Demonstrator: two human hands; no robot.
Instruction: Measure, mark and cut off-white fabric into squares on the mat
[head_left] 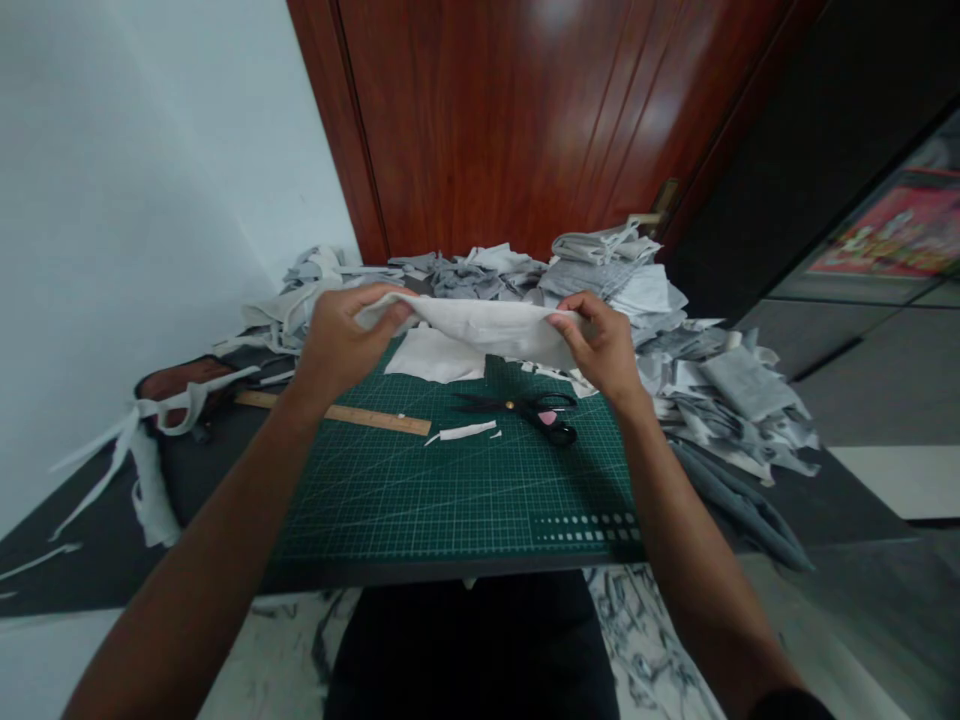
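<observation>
A piece of white cloth [487, 325] is stretched between my two hands above the far part of the green cutting mat [450, 500]. My left hand [352, 335] pinches its left end between thumb and fingers, and my right hand [596, 340] grips the right end the same way. Below the held cloth, another white cloth piece [435, 357] lies flat on the mat. Black scissors [517, 406] rest on the mat nearer to me, blades pointing left. Beside them are a thin white cloth strip [468, 431] and a wooden ruler [382, 418], which passes behind my left forearm.
Stacks of grey and white cloth [607, 270] stand at the back right, with loose scraps [750, 385] spilling along the right side. More fabric [322, 265] lies at the back left. A brown pouch [180, 385] with strips over it sits left. Behind the table is a wooden door [495, 130].
</observation>
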